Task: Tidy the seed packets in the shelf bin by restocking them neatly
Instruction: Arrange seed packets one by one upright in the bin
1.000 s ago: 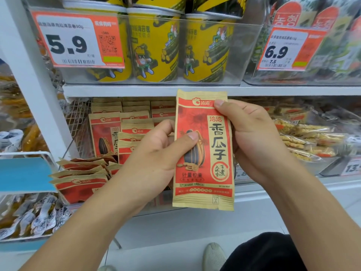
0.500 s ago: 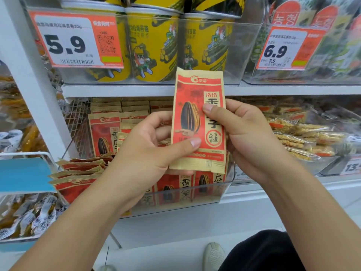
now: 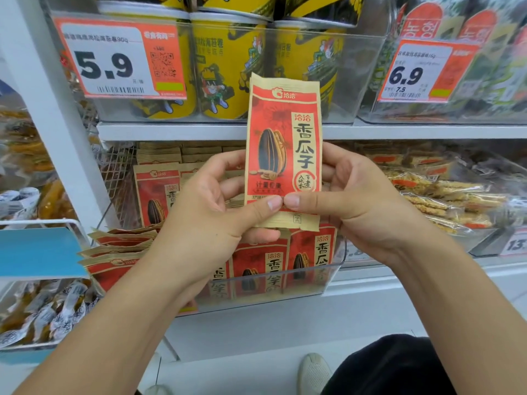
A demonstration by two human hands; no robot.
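The sunflower seed packet [image 3: 282, 149] stands upright and face-forward in front of the shelf, above the clear shelf bin [image 3: 285, 283]. The left hand [image 3: 211, 223] and right hand [image 3: 356, 201] each pinch its lower edge, thumbs nearly touching on the front. This looks like the squaring-up step before restocking. Next it likely needs lowering straight into the bin's front row, aligned with the upright packets [image 3: 271, 269] there; loose packets [image 3: 119, 252] lie fanned at the left.
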